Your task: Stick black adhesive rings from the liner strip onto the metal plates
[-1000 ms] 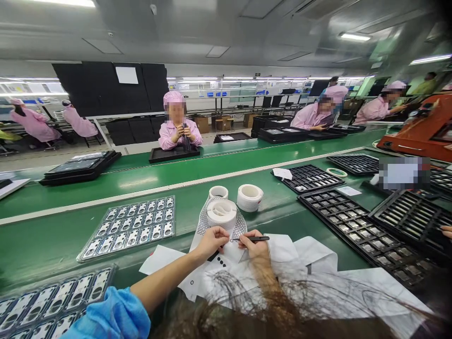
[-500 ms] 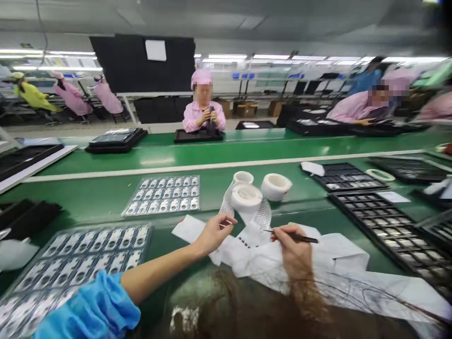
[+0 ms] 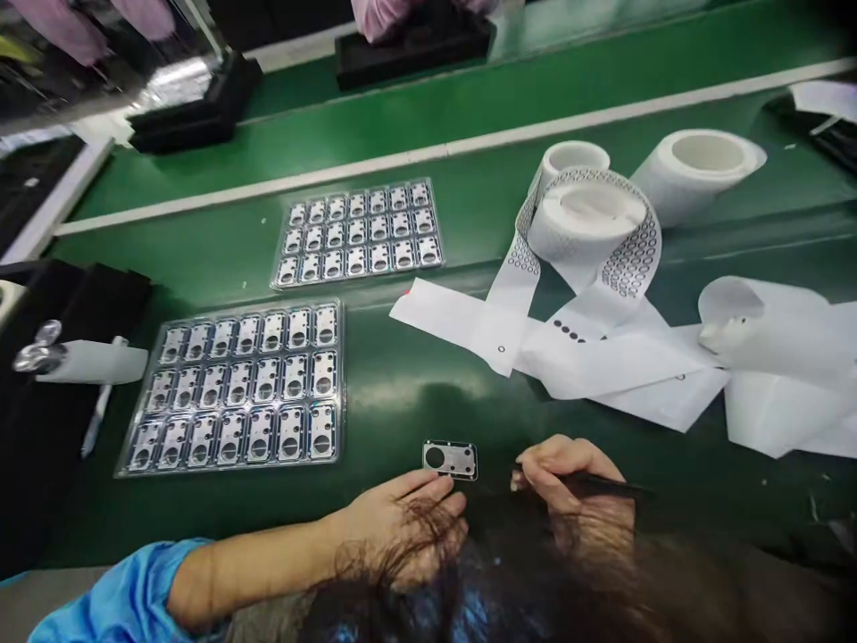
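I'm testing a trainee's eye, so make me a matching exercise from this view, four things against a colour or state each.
1. left hand
2. right hand
3. left sleeve
4. tabletop

A. blue
B. holds a slim dark tool
C. green
D. at the near edge of a small silvery plate

Pairs: 1-D, 2-B, 3-A, 4-C

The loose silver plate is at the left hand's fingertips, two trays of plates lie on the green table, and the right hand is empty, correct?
The right hand isn't empty: the head view shows it holding a dark, slim tool. The rest stands: the loose silver plate is at the fingertips of the left hand, and two trays of plates lie on the green table.
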The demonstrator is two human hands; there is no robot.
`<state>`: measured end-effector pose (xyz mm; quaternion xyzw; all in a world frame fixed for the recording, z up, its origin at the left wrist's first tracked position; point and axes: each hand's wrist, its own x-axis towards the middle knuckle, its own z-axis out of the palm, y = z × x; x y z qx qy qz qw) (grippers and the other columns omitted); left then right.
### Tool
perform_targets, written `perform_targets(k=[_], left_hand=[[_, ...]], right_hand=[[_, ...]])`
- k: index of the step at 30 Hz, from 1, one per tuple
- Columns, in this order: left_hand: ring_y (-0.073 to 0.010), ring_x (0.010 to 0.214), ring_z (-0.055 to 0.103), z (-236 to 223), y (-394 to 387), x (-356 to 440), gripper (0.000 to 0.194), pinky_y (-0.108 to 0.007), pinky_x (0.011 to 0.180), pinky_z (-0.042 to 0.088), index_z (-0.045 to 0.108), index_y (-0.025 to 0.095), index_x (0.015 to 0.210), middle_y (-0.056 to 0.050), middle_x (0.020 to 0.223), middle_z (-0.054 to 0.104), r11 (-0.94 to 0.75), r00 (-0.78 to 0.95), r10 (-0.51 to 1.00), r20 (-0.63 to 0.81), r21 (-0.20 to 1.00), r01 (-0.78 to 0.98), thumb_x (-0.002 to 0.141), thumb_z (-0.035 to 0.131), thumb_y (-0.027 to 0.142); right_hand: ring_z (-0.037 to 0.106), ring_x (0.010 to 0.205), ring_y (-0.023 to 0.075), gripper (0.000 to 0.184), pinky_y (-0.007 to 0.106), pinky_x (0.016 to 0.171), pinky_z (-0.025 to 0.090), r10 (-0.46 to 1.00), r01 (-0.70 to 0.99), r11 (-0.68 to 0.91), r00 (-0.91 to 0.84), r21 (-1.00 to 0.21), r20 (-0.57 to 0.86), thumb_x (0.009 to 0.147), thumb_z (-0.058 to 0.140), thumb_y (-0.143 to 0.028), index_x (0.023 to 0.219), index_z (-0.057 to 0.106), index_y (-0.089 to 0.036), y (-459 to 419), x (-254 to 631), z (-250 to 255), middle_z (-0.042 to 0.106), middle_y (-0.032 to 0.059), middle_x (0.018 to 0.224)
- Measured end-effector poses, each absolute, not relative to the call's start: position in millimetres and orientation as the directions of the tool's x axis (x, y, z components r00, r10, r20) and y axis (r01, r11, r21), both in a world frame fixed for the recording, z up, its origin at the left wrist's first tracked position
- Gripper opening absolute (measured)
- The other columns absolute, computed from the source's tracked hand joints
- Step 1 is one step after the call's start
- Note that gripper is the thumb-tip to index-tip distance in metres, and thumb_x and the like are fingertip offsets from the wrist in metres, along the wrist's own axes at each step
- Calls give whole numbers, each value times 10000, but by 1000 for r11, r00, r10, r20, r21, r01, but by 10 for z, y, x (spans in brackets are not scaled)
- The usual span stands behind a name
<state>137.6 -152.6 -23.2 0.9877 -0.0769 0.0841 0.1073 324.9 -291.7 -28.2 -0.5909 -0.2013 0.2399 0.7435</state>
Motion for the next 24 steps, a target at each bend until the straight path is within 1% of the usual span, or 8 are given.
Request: perform_targets(k=[3,6,8,11,15,17,20,24], left_hand=[[-201,1257,649,-254,-1402,1437,234,-369,1249,377,731,245,1179,-15,1287,746,-934,916,-271,297,150,-325,999,586,212],[-185,1257,644,-300,-1330,1499,236,-384,1270,338,738,238,1152,-1,1255,758,-931,883,-263,388,137,-337,1010,555,196],[-188,1312,611,-326,-1308,1510,250,-385,1283,312,731,235,1175,3,1291,744,-936,882,-233,410,151,-318,1015,543,198],[-227,1399,548,-345,-1290,1497,285,-408,1280,322,700,187,1249,-40,1399,686,-943,905,-232,357,147,-300,1007,549,194],[-270,1409,543,-354,-1291,1474,337,-441,1260,352,660,137,1313,-97,1444,648,-941,928,-247,278,161,-299,997,554,192],[-272,1418,535,-356,-1303,1469,356,-437,1260,354,645,131,1335,-102,1452,640,-938,934,-239,265,185,-293,994,556,184],[-252,1423,529,-355,-1318,1472,356,-418,1270,345,647,145,1340,-80,1459,638,-939,942,-209,263,214,-268,1000,545,180],[-227,1415,532,-351,-1317,1490,338,-378,1260,368,673,183,1318,-47,1460,639,-945,943,-220,251,183,-270,1004,550,206]], right_hand=[[694,594,115,177,191,558,625,575,-77,152,818,-985,25,782,788,-103,727,675,-228,-2880,3230,-270,695,-32,691],[699,615,112,187,192,573,632,578,-24,122,814,-992,52,789,770,-64,747,672,-218,-2870,3209,-268,707,-27,713],[700,610,111,193,197,581,633,587,10,90,807,-996,61,788,767,-52,758,670,-216,-2869,3181,-278,713,-26,725],[719,642,120,190,195,588,627,594,76,26,801,-997,76,779,775,-58,775,671,-217,-2867,3147,-288,729,-14,749],[732,669,127,213,207,619,635,605,113,-12,792,-993,83,764,756,-28,775,670,-222,-2853,3152,-250,727,-24,729],[729,673,112,227,191,637,636,604,126,-28,792,-992,84,752,748,-12,769,678,-227,-2843,3165,-214,720,-40,717],[726,699,90,227,158,658,630,619,148,-58,782,-987,81,751,747,-18,774,686,-235,-2841,3177,-176,719,-53,727],[729,706,98,217,185,678,629,636,160,-83,768,-984,72,779,739,-31,783,668,-236,-2869,3168,-184,719,-46,751]])
